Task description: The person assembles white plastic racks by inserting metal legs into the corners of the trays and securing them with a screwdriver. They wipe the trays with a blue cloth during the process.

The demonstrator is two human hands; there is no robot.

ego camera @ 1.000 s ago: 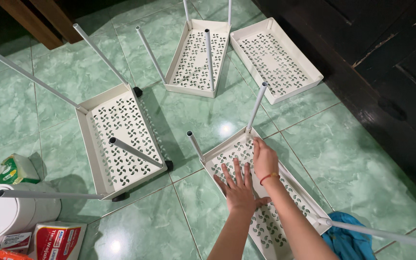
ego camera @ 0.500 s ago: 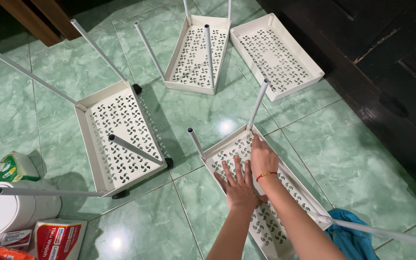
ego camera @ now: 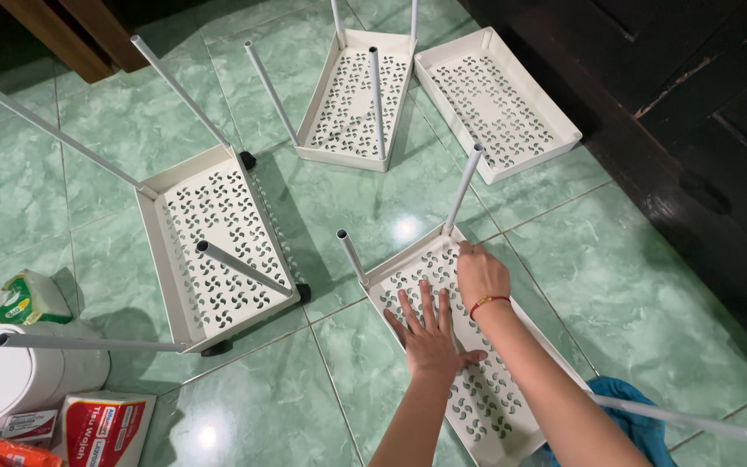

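On the near tray [ego camera: 477, 398], both hands press its perforated floor.

Left hand [ego camera: 430, 337] lies flat, fingers spread, likely pinning the tray to the tiles. Right hand [ego camera: 482, 275] has fingers curled together by the far-corner pole [ego camera: 462, 188]; whether they grip its base is unclear. Beyond the tray lie three more; a blue cloth [ego camera: 628, 428] sits beside it.

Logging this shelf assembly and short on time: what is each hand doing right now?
Left hand: open, fingers spread, flat on the perforated white tray.
Right hand: resting on the same tray near a grey pole; grip cannot be told.
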